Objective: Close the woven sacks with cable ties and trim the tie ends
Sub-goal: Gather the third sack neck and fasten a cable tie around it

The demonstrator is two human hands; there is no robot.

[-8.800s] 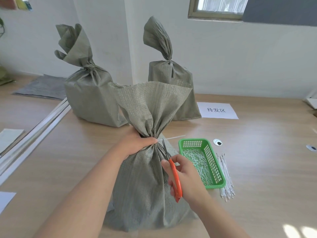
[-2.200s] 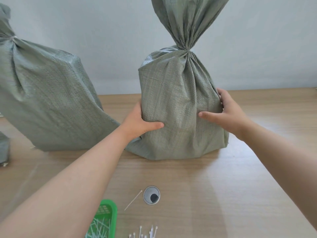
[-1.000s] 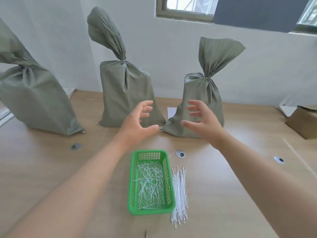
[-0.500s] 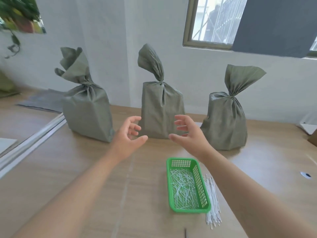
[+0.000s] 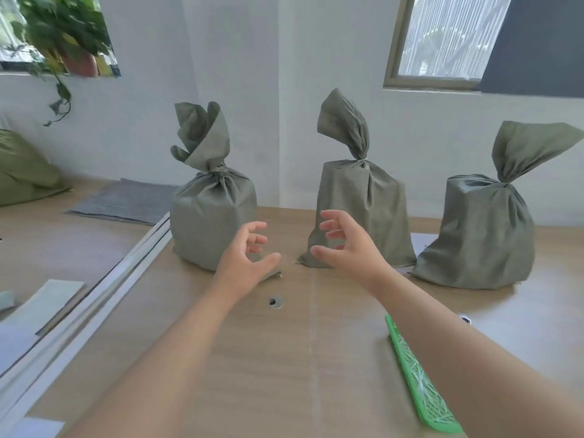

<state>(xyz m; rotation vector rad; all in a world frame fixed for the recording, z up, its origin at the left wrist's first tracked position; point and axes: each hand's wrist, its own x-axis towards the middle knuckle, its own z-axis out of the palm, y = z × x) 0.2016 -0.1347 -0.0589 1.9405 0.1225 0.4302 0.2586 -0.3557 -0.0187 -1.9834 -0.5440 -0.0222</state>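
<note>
Left grip: the left grip [image 5: 245, 260] is empty, with its fingers loosely curled and its thumb stretched out toward the other hand. It is raised in front of the lower right corner of the left sack [image 5: 211, 222].
Right grip: the right grip [image 5: 346, 248] is also empty, with spread, half-bent fingers and the palm turned to the left. It is in front of the lower left part of the middle sack [image 5: 363, 210]. Whether it touches the cloth cannot be told.
Gap: the two hands face each other, close but apart.
Sacks: three grey-green woven sacks stand upright in a row at the far side of the tabletop [image 5: 284, 358], near the wall. The right sack [image 5: 480, 235] stands apart from the middle one.
Necks: each sack is gathered tight below a flared top. The ties are too small to make out.
Basket: a green basket [image 5: 417, 380] lies on the tabletop at the lower right. It holds pale strips and is mostly hidden by the right forearm.
Tabletop hole: a round cable hole [image 5: 275, 301] sits just below the left hand.
Left side: grey sheets [image 5: 126, 200] lie flat beyond the left sack, and a potted plant [image 5: 63, 33] stands on the window sill above.
</note>
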